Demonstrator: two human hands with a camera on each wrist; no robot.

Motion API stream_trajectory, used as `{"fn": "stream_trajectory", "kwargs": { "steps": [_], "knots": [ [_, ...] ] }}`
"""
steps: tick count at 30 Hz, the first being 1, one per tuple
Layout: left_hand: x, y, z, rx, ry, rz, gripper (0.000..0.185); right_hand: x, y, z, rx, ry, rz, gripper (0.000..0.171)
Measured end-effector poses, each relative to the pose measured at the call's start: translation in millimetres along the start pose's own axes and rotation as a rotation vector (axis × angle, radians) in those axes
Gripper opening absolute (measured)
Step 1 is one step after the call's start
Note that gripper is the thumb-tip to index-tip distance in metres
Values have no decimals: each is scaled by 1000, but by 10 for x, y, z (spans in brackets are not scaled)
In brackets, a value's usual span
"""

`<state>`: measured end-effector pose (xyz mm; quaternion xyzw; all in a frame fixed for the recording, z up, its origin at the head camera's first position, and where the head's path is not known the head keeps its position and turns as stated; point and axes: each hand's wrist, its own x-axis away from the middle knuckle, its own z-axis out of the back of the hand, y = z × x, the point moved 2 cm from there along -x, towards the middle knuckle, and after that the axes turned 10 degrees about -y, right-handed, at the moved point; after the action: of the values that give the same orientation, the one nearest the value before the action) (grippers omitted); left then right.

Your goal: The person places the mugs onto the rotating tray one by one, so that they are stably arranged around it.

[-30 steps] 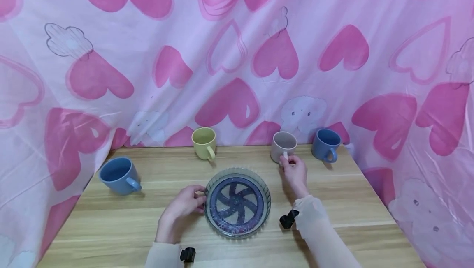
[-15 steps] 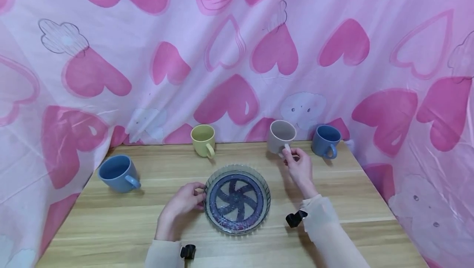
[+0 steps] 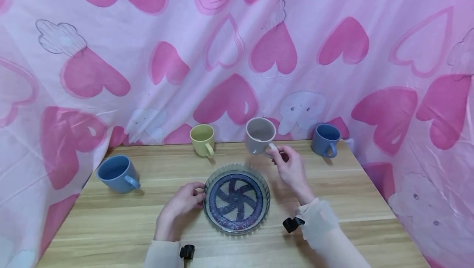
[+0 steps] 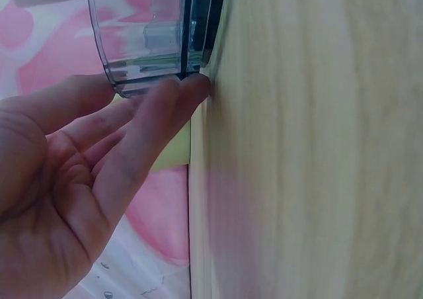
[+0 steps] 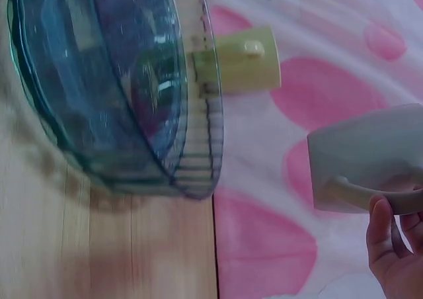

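Observation:
My right hand [image 3: 291,169] pinches the handle of a pale grey mug [image 3: 259,140]. The mug is raised off the table, behind the dish's right side. In the right wrist view, the grey mug [image 5: 360,157] shows against the curtain, with thumb and fingers [image 5: 381,229] at its handle. A round, clear ribbed glass dish [image 3: 269,202] with a dark pinwheel pattern in its bottom stands on the table. My left hand [image 3: 183,199] rests at its left side. In the left wrist view, extended fingertips [image 4: 192,87] touch the dish's outer wall [image 4: 135,28], thumb near the rim.
A yellow-green mug [image 3: 200,144] stands at the table's back edge. One blue mug [image 3: 324,146] is at the back right, another blue mug [image 3: 115,179] at the left. Behind the wooden table [image 3: 111,227] hangs a pink heart-patterned curtain [image 3: 222,46].
The right hand has lifted the grey mug off the table and carried it left, toward the middle. The left hand and dish stay in place.

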<state>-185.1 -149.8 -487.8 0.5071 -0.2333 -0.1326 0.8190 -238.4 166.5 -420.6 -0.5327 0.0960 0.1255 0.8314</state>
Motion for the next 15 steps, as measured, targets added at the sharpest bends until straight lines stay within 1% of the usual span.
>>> {"fn": "stream_trajectory", "kwargs": {
  "steps": [4,7,12,15],
  "knots": [
    [-8,-19,34,-102,30,-18,34,11,-64,-94,3,-37,52,17],
    [-18,-22,40,-116,32,-23,33,33,-69,-153,17,-65,89,16],
    [-12,-12,31,-133,34,-20,33,101,-21,-234,51,-117,107,16],
    [-8,-2,15,-146,25,-17,34,162,54,-274,44,-122,111,15]
  ]
}}
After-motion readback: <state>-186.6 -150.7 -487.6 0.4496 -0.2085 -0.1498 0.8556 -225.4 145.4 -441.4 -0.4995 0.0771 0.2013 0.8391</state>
